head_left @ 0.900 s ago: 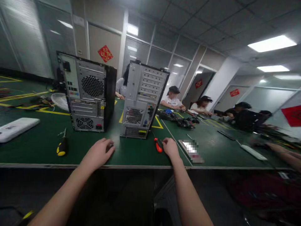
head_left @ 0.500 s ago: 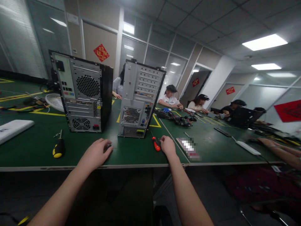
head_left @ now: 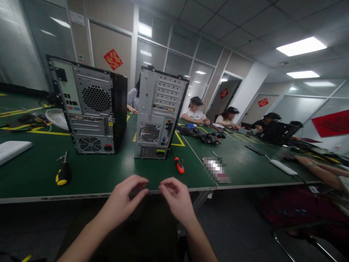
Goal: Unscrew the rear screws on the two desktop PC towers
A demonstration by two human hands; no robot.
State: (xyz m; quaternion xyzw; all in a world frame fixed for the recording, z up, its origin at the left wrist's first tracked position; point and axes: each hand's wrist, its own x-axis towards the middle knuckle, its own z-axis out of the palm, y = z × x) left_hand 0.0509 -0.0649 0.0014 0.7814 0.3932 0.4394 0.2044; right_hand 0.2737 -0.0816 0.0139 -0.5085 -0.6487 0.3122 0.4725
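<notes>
My left hand [head_left: 129, 194] hovers at the table's front edge, its curled fingers and thumb apart with nothing between them. Close to its right, my right hand [head_left: 176, 198] is also curled, thumb and fingers parted and holding nothing visible. Two computer towers stand upright behind them, backs facing me: a wider one [head_left: 94, 109] at the left and a narrower grey one [head_left: 154, 116] in the middle. A red screwdriver [head_left: 179, 165] lies beyond my right hand. Further left lies a black and yellow screwdriver [head_left: 63, 174].
On the green table [head_left: 109, 173] are a pixelated phone-like object [head_left: 215, 169], black cables [head_left: 209, 136], a white basket [head_left: 56, 118], a white box [head_left: 13, 150] and a white power strip [head_left: 283, 167]. Several people sit around; a person's arms [head_left: 319, 165] rest at the right.
Both hands have drawn back to the front edge and come close together. My right hand has left the red screwdriver's side. The view has shifted slightly.
</notes>
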